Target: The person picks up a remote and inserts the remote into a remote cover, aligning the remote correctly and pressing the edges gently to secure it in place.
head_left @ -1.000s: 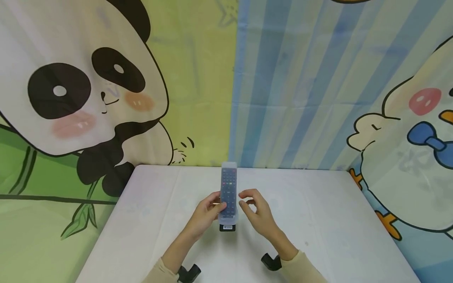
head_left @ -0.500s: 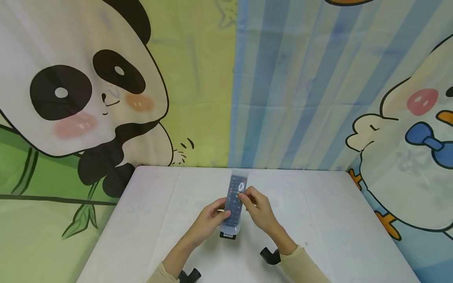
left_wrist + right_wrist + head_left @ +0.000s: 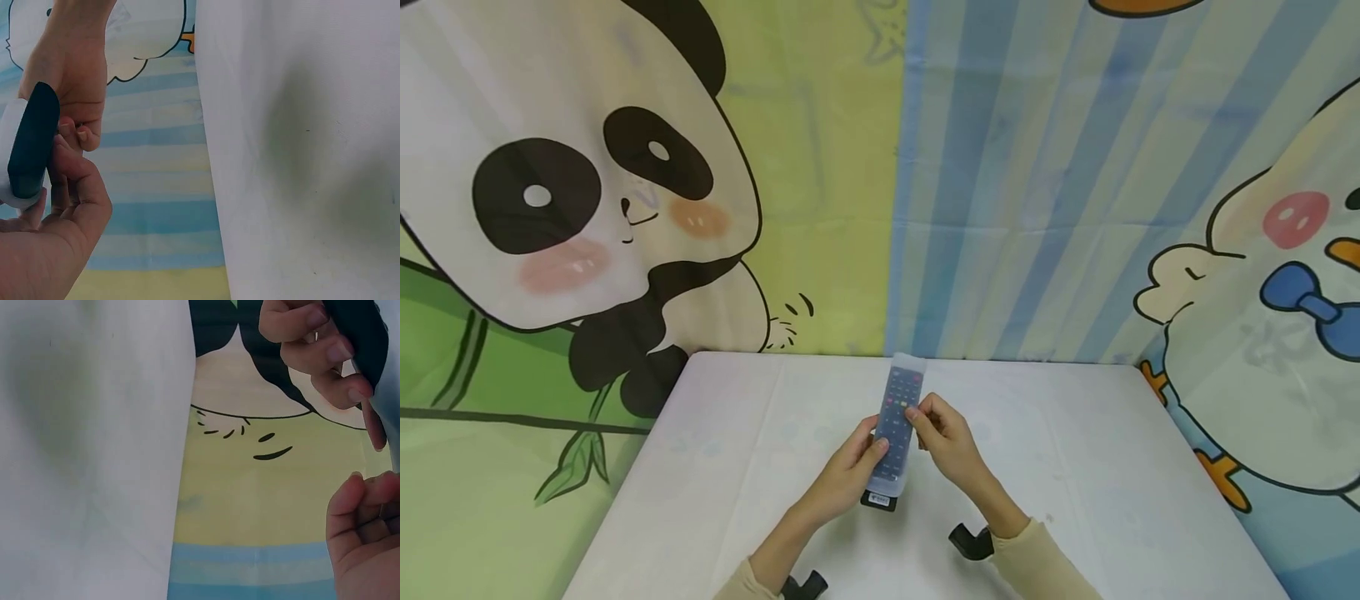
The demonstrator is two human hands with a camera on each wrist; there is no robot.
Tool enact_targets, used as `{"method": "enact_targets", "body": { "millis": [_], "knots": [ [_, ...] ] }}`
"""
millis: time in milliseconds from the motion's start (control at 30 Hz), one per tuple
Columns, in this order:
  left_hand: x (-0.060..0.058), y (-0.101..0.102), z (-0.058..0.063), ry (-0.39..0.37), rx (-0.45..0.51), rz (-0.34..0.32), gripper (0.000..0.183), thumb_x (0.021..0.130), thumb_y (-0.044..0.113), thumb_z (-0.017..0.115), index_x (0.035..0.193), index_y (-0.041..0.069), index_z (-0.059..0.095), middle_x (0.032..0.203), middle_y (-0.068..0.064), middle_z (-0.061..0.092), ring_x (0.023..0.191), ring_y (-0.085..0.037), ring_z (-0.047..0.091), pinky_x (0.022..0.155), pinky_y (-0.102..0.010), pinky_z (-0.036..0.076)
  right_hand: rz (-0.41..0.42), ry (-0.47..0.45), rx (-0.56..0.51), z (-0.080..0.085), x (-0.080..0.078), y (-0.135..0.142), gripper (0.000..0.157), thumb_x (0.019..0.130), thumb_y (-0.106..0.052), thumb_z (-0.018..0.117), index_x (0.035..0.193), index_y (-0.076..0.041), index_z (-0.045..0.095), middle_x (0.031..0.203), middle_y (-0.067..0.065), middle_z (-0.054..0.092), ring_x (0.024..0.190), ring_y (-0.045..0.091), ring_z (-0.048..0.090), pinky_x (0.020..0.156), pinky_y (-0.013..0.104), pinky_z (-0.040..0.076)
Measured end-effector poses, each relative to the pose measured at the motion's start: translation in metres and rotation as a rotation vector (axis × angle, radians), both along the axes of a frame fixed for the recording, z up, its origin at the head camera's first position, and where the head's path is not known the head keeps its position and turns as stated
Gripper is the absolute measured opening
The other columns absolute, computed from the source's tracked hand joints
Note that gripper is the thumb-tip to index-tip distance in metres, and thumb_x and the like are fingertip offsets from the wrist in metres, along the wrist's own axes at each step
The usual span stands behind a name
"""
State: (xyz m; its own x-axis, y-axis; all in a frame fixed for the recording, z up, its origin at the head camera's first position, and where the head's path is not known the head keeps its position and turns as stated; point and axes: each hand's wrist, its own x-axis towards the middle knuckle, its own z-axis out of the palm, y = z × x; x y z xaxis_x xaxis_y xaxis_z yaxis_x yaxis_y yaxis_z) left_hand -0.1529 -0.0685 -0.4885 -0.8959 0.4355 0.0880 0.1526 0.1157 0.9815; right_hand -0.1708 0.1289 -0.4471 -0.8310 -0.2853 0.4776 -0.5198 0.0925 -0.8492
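A remote control with rows of small buttons sits in a translucent cover, its top tilted slightly right. Its black lower end, bearing a white label, sticks out of the cover. My left hand grips the left side, thumb on the front, other fingers behind. At the right edge, my right hand pinches the covered remote, thumb over the buttons and fingers curled. From the left wrist, the remote's dark back shows between both hands. The right wrist view catches only part of the remote.
The remote is held above a white table. Black angular pieces are at both forearms, one by the right cuff and one by the left. Behind the table hangs a cartoon-printed backdrop.
Over the second, my right hand has come from beside the remote onto its right edge. The remote has tilted to the right and come slightly lower, and my left hand still holds it.
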Motion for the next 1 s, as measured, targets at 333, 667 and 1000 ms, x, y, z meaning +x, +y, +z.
{"method": "enact_targets", "body": {
  "millis": [333,667,1000],
  "knots": [
    [0.001,0.004,-0.001,0.049,0.088,0.063,0.049,0.103,0.029,0.06,0.148,0.015,0.045,0.123,-0.01,0.062,0.103,-0.023,0.064,0.081,-0.031,0.056,0.016,-0.005,0.011,0.004,-0.002,-0.003,0.019,0.101,0.007,0.051,0.083,0.001,0.051,0.065,0.021,0.047,0.055,0.036,0.046,0.049,0.027,0.042],
    [0.006,0.013,0.01,0.169,0.133,0.228,0.038,0.102,0.026,0.061,0.135,0.007,0.058,0.106,-0.006,0.07,0.088,-0.018,0.069,0.072,-0.031,0.059,0.034,0.05,-0.05,0.009,0.002,-0.009,0.025,0.101,0.012,0.047,0.078,0.003,0.048,0.06,0.015,0.043,0.051,0.021,0.041,0.045,0.028,0.035],
    [-0.003,0.008,0.031,0.166,0.204,0.208,0.039,0.101,0.021,0.064,0.131,-0.003,0.061,0.102,-0.013,0.072,0.084,-0.022,0.072,0.068,-0.033,0.059,-0.037,0.215,-0.012,-0.007,0.001,-0.01,0.034,0.092,0.021,0.054,0.074,-0.007,0.05,0.056,0.002,0.042,0.048,0.005,0.034,0.039,0.023,0.027]
  ]
}}
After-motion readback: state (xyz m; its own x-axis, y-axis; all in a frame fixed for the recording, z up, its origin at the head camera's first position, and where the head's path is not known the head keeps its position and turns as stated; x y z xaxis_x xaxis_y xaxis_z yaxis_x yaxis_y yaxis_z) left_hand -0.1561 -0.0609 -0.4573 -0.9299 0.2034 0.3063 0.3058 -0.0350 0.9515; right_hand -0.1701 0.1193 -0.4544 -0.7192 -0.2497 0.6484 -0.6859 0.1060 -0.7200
